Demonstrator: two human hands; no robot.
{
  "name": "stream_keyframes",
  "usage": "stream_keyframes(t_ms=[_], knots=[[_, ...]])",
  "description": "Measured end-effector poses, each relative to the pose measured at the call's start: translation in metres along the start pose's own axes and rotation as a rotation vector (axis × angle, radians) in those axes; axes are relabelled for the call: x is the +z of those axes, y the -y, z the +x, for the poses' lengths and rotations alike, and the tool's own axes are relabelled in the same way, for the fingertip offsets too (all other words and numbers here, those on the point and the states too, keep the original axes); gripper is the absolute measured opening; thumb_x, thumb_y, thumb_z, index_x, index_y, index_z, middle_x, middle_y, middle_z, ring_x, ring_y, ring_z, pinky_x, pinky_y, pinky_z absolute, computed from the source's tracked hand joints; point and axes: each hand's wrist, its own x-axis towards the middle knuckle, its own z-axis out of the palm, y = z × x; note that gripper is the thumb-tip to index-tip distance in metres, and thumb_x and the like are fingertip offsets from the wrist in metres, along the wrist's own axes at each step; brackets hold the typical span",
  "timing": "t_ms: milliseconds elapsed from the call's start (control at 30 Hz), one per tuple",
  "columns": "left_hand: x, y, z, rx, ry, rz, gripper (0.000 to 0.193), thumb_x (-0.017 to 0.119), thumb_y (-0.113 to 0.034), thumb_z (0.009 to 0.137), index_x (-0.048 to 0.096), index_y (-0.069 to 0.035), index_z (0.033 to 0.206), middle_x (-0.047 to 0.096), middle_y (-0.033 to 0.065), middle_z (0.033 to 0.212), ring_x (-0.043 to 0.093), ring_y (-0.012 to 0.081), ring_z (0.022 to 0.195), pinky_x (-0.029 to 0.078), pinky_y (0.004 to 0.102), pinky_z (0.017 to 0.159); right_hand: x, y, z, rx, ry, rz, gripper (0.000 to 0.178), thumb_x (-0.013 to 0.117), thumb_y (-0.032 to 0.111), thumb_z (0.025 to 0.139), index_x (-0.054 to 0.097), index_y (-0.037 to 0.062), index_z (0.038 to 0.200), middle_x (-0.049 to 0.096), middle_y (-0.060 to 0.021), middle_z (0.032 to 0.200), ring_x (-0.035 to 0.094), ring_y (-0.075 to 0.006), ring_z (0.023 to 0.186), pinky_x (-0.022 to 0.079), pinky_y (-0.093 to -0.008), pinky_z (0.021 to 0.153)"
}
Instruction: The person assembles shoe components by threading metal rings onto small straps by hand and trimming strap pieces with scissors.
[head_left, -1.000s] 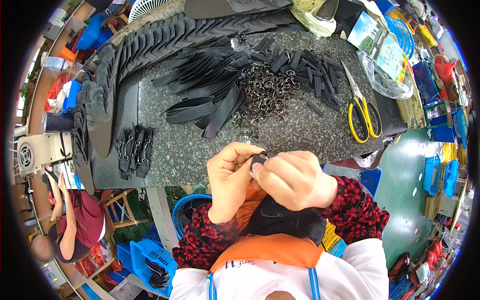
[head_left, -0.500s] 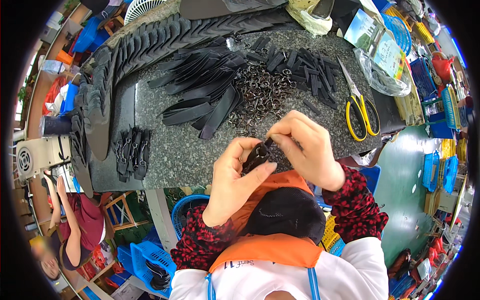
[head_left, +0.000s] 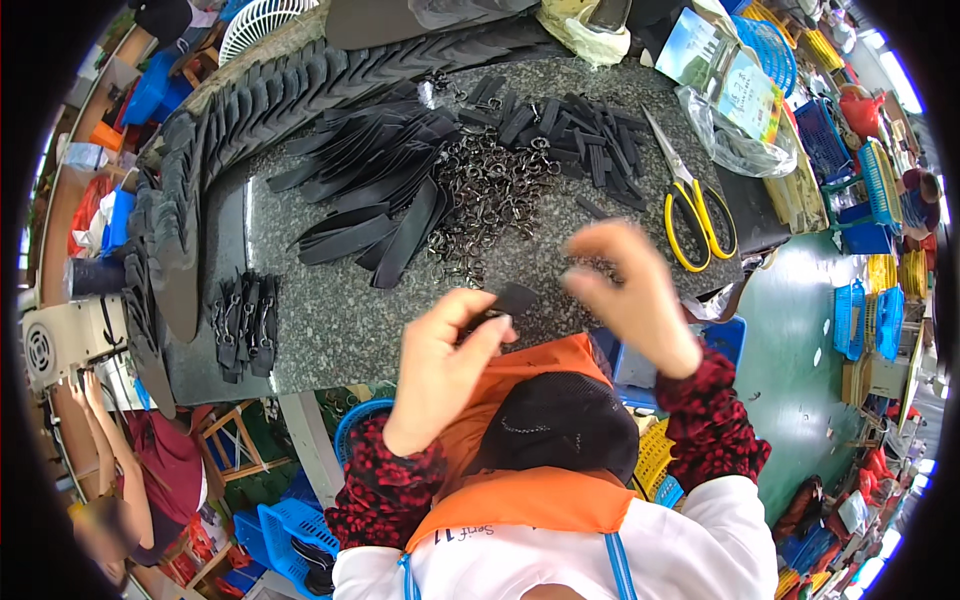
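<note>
My left hand (head_left: 445,355) is closed, pinching a black strap piece (head_left: 516,298) between thumb and fingers above the table's near edge. My right hand (head_left: 640,300) is a little apart from it to the right; it is smeared by motion, with a gap between thumb and fingers and nothing visible there. Just beyond both hands lies a heap of dark metal clasps (head_left: 490,195). Long black strips (head_left: 360,235) lie fanned out left of the clasps, and short black strap pieces (head_left: 605,150) are heaped on their right. Yellow-handled scissors (head_left: 692,205) rest at the right.
Several strap pieces with clasps (head_left: 246,325) lie together at the stone tabletop's (head_left: 320,340) left. A long row of overlapping dark pieces (head_left: 300,90) curves along its far and left edges. A plastic bag (head_left: 745,145) lies at the far right. Another person (head_left: 150,460) works at the left.
My right hand has let go of the strap piece and moved away to the right. My left hand still holds the piece, slightly further left in view. The whole view has shifted a little.
</note>
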Motion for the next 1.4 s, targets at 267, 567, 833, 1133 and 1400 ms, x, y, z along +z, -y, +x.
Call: stream_keyframes(t_ms=[267, 567, 833, 1133, 1400], knots=[[-0.011, -0.013, 0.005, 0.056, -0.048, -0.244, 0.006, 0.062, -0.004, 0.089, 0.062, 0.002, 0.091, 0.062, 0.003, 0.075, 0.057, 0.0094, 0.065, 0.047, 0.0239, 0.062, -0.092, -0.056, -0.023, 0.385, -0.122, -0.568, 0.063, 0.054, -0.003, 0.07, 0.045, 0.0037, 0.132, 0.052, -0.0223, 0.104, 0.055, -0.0393, 0.094, 0.046, -0.0415, 0.083], [-0.015, -0.014, 0.0, 0.212, -0.113, -0.109, 0.008, 0.064, 0.001, 0.088, 0.065, 0.003, 0.096, 0.065, 0.0009, 0.082, 0.054, 0.0018, 0.069, 0.043, 0.0171, 0.06, -0.062, 0.017, -0.043, 0.391, 0.301, 0.521, 0.051, 0.065, 0.012, 0.079, 0.049, 0.0017, 0.126, 0.057, -0.0027, 0.082, 0.055, -0.0102, 0.072, 0.044, -0.0255, 0.065], [-0.015, -0.024, -0.002, 0.221, -0.172, -0.183, 0.014, 0.055, 0.001, 0.087, 0.063, 0.003, 0.098, 0.07, 0.0189, 0.097, 0.048, -0.0003, 0.053, 0.031, 0.0125, 0.04, -0.046, 0.035, -0.032, 0.395, 0.79, 0.55, 0.05, 0.066, 0.019, 0.083, 0.048, -0.0001, 0.125, 0.057, -0.0044, 0.077, 0.053, -0.0108, 0.069, 0.044, -0.0289, 0.065], [-0.017, -0.025, -0.004, 0.15, -0.154, -0.26, 0.015, 0.055, 0.003, 0.087, 0.054, 0.001, 0.102, 0.069, 0.0232, 0.093, 0.04, -0.0004, 0.04, 0.029, 0.013, 0.037, -0.048, 0.034, -0.032, 0.351, 0.798, 0.584, 0.054, 0.07, 0.022, 0.082, 0.048, -0.0009, 0.127, 0.064, -0.0117, 0.101, 0.059, -0.0151, 0.085, 0.047, -0.0316, 0.079], [-0.019, -0.024, -0.006, 0.183, -0.122, -0.271, 0.016, 0.06, 0.003, 0.087, 0.051, -0.002, 0.099, 0.07, 0.0161, 0.093, 0.04, -0.0024, 0.046, 0.03, 0.0143, 0.04, -0.051, 0.034, -0.031, 0.365, 0.801, 0.582, 0.056, 0.071, 0.023, 0.081, 0.048, -0.0012, 0.127, 0.064, -0.0136, 0.105, 0.062, -0.0191, 0.094, 0.047, -0.0335, 0.084]])
